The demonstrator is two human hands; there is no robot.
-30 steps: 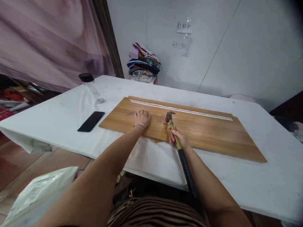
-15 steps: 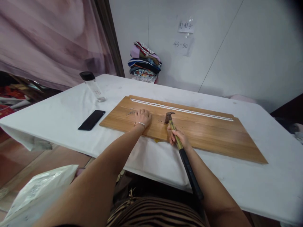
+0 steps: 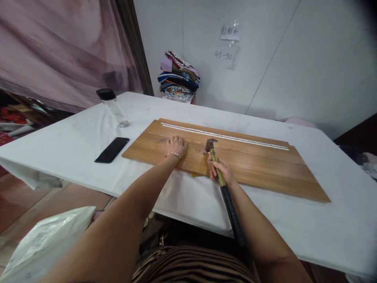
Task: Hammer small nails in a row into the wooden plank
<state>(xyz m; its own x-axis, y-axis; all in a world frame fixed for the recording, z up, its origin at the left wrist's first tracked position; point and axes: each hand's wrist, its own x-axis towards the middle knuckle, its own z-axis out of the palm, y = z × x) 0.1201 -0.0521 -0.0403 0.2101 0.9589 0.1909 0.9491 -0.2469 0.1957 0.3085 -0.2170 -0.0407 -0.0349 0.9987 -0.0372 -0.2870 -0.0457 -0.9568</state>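
Note:
A wooden board (image 3: 259, 169) lies flat on the white-covered table, with two pale strips (image 3: 224, 136) along its far side. My left hand (image 3: 176, 146) rests palm down on the board's left part, fingers stretched out. Just left of its fingertips lie a few thin nails (image 3: 161, 140). My right hand (image 3: 220, 168) is wrapped round the upper handle of a claw hammer (image 3: 219, 175). The rusty hammer head is just above the board, and the black grip slants down toward my body. Small dark dots (image 3: 225, 158) form a row on the wood beside the head.
On the left of the table (image 3: 73, 129) are a black phone (image 3: 112, 150) and a clear bottle (image 3: 116, 110) with a black lid. Folded clothes (image 3: 179, 78) are stacked behind the table against the wall. A plastic bag (image 3: 50, 239) is at lower left.
The hammer head has lifted slightly from the board, and the end of its grip has swung a little to the left. My left hand stays in place on the board.

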